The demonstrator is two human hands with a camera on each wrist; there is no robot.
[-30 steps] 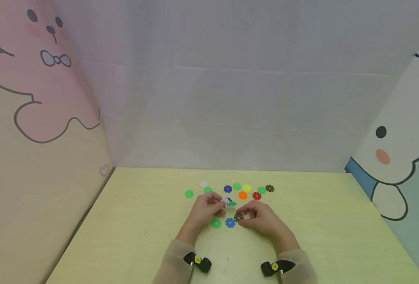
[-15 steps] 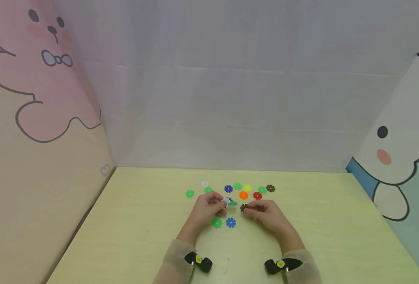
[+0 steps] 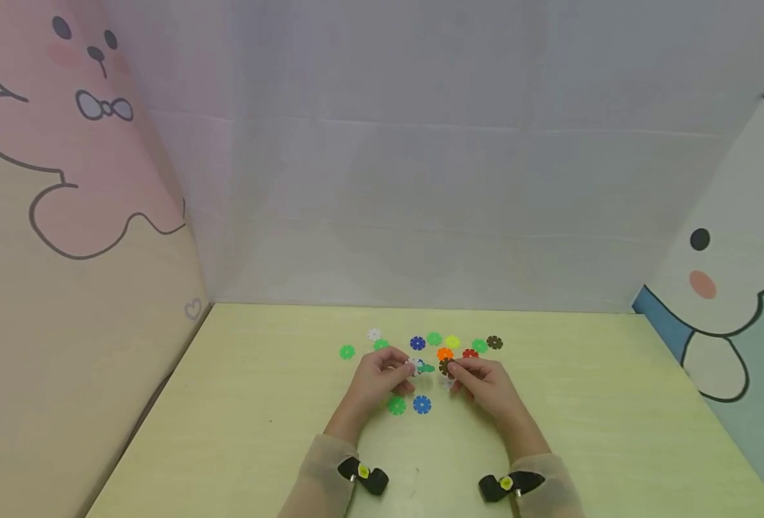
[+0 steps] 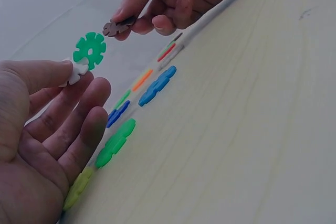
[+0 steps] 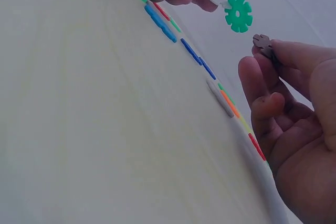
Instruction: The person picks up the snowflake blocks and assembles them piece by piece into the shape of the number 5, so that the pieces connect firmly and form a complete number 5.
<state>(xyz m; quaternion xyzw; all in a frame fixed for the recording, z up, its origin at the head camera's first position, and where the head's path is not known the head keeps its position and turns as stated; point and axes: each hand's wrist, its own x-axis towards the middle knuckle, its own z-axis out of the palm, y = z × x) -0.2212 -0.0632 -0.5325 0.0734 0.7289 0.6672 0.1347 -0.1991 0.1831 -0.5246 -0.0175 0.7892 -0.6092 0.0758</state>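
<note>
text: none legible | yellow patches [image 3: 364, 471] on wrist cameras [image 3: 376, 483]: too small to read

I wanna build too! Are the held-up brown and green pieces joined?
No, apart: both wrist views show a gap between the brown piece and the green piece.

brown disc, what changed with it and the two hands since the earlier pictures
The right hand brought the brown disc up the head view and slightly right, and holds it above the table. The left hand stayed put, pinching the white disc joined to the green disc; the discs lying about look unmoved.
</note>
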